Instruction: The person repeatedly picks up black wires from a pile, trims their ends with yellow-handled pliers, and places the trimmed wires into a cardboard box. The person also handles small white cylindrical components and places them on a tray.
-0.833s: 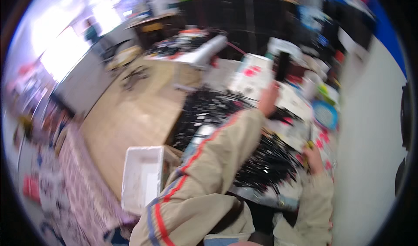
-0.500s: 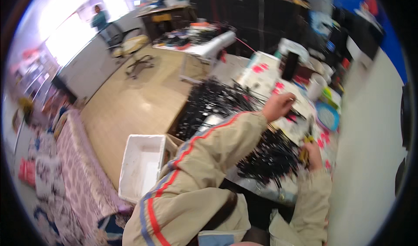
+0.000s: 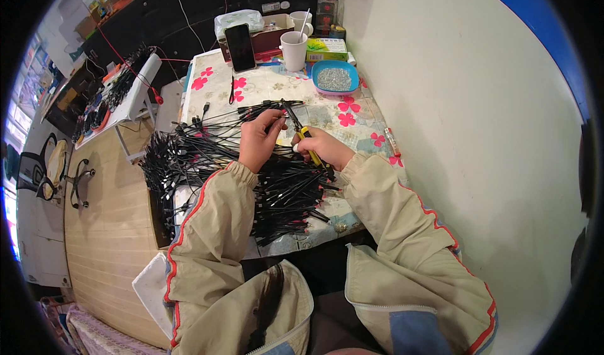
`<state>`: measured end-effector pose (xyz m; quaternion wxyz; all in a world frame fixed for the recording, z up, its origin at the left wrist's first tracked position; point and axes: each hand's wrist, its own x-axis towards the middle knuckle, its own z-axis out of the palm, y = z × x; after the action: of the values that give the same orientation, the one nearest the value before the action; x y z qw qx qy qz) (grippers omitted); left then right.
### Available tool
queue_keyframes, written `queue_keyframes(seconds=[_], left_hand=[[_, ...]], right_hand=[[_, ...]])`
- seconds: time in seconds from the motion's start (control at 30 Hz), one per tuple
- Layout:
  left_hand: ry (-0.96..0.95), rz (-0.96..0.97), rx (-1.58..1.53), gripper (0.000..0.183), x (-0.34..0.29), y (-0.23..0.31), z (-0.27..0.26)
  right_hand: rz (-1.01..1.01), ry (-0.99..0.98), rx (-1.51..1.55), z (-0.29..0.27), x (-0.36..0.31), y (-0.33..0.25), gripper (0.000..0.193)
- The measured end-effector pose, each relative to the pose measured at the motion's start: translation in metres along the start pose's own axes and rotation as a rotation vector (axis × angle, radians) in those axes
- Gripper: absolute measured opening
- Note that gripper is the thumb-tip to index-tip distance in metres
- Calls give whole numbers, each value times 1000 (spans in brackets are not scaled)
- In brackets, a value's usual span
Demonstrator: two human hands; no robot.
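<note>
Pale wall (image 3: pixel 459 122) fills the right side of the frame, and wooden floor (image 3: pixel 100 242) shows at the left, with an office chair (image 3: pixel 51 163) on it. At the centre, the right hand (image 3: pixel 322 147) is closed around the yellow handles of pliers (image 3: pixel 306 132), whose tip points upward, probably so that it meets the left fingers. The left hand (image 3: pixel 259 136) has its thumb and fingertips near together beside this tip; whether they pinch something small, I cannot tell. Black cables (image 3: pixel 283 194) lie in a thick heap below and left of both hands, seemingly kept close for easy reach. Above them, a blue dish (image 3: pixel 357 77) with small greyish pieces, a white cup (image 3: pixel 294 53) and an upright phone (image 3: pixel 240 48) stand farther back, perhaps to leave working space. Red flowers decorate the light tablecloth (image 3: pixel 211 110).
</note>
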<state>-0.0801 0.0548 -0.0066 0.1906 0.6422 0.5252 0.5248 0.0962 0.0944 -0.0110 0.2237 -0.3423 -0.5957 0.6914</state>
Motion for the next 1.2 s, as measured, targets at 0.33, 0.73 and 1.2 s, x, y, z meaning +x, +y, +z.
queue_keyframes(seconds=[0.33, 0.73, 1.2], left_hand=[[-52, 6, -33, 15, 0, -6, 0], [160, 0, -52, 14, -3, 1, 21], [-498, -41, 211, 19, -13, 6, 1]], right_hand=[[-81, 0, -268, -5, 7, 7, 20], [53, 43, 113, 8, -3, 1, 16], [-12, 161, 30, -24, -12, 5, 9]])
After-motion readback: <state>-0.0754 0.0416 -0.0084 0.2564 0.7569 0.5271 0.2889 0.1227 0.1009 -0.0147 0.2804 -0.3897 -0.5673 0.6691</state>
